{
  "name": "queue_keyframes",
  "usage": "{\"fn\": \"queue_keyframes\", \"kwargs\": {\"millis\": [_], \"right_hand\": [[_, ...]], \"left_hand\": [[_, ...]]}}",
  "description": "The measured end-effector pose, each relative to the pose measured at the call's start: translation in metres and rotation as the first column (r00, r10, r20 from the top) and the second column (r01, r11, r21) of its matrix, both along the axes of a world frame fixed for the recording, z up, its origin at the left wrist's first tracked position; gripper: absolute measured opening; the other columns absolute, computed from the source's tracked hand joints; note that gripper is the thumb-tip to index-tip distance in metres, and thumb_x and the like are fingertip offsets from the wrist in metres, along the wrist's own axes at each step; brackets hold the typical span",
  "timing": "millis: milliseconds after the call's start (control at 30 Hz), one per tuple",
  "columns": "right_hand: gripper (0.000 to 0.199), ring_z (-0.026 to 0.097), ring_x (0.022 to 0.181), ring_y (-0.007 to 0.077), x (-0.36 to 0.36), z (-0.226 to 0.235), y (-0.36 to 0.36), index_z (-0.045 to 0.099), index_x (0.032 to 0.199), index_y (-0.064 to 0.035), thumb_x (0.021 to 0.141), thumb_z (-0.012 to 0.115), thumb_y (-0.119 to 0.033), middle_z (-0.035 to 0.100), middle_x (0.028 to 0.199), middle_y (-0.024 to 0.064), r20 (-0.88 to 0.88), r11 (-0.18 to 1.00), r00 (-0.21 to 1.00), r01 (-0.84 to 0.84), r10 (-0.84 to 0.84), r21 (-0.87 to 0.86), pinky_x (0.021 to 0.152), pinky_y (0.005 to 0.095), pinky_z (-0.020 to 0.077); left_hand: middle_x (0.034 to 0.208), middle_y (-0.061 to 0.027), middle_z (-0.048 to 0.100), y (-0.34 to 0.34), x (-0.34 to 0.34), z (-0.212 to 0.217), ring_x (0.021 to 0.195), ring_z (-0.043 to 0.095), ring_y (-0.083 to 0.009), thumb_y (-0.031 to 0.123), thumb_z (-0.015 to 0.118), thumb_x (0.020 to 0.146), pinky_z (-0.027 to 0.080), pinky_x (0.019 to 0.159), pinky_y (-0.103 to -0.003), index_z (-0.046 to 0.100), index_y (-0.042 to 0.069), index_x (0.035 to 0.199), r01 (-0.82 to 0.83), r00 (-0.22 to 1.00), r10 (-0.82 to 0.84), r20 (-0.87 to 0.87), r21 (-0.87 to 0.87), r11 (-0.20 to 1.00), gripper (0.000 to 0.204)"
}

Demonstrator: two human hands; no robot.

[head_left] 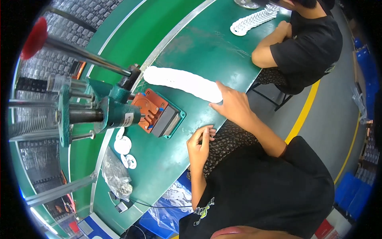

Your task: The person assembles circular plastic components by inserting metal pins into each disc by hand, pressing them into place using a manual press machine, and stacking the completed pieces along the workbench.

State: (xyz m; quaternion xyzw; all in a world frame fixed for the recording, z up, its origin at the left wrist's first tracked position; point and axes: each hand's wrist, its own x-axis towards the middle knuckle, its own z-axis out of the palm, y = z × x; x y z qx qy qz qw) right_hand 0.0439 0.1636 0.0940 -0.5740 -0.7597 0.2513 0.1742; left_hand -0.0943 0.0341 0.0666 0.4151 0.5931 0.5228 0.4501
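A long, slightly curved row of overlapping white discs (181, 79) lies across the green table. My right hand (235, 103) grips its near right end, thumb on one side and fingers on the other. By the table's front edge, my left hand (198, 145) is closed, its fingers curled in toward the thumb; whatever it may hold is hidden. To the left of the row stands a green hand press (115, 107) with a red-knobbed lever (85, 53). Beneath its ram sits an orange fixture (148, 111) with a dark block (166, 121) beside it.
Several loose white discs (123, 145) and a clear plastic bag (115, 171) lie left of the press base. A blue bin (159, 219) with bagged white parts stands below the table edge. Another person (306, 51) sits at the far right beside a second disc row (254, 22).
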Motion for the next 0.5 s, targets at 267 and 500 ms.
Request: {"fn": "queue_keyframes", "kwargs": {"millis": [267, 500], "right_hand": [[0.069, 0.057, 0.093, 0.017, 0.025, -0.01, -0.006, 0.031, 0.145, 0.0015, 0.088, 0.065, -0.015, 0.056, 0.112, 0.0087, -0.626, 0.95, 0.776, -0.13, -0.08, -0.282, 0.077, 0.0283, 0.0469], [0.044, 0.059, 0.11, 0.0229, 0.069, -0.01, -0.033, 0.039, 0.135, 0.0113, 0.093, 0.05, 0.004, 0.058, 0.122, 0.0184, -0.679, 0.582, 0.069, -0.455, -0.731, -0.674, 0.093, 0.0321, 0.0506]], "left_hand": [[0.086, -0.0116, 0.07, -0.01, -0.01, 0.007, 0.077, 0.066, -0.0158, 0.006, 0.056, 0.095, 0.054, 0.07, -0.027, 0.067, -0.004, 0.102, 0.018, 0.998, -0.016, -0.062, 0.027, 0.999, 0.017], [0.144, -0.0238, 0.038, -0.068, -0.141, 0.014, 0.136, 0.033, -0.0394, 0.013, 0.061, 0.09, 0.026, 0.112, -0.045, 0.052, -0.001, 0.129, -0.567, 0.026, 0.574, -0.818, 0.461, 0.683, 0.042]]}}
